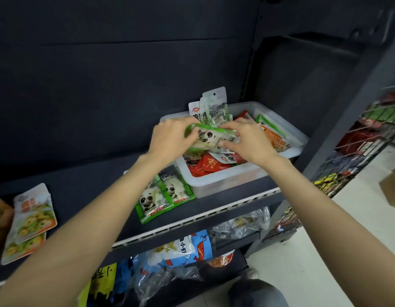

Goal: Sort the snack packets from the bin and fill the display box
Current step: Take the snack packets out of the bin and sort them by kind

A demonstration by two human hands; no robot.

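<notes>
A white plastic bin point(227, 178) stands on the dark shelf, full of mixed snack packets in red, orange and green. Over its left half both hands hold a green panda packet point(208, 138). My left hand point(170, 138) grips the packet's left end. My right hand point(247, 140) pinches its right end. Behind the hands several green and white packets point(214, 107) stand upright in the bin. Two more green panda packets point(163, 196) lie flat on the shelf just left of the bin's front corner.
Orange-and-white snack packets point(30, 220) lie stacked at the shelf's far left. The shelf's front edge point(192, 220) has a white price rail. Below it are blue and clear bags point(185, 251). Wire racks point(358, 156) of goods stand to the right.
</notes>
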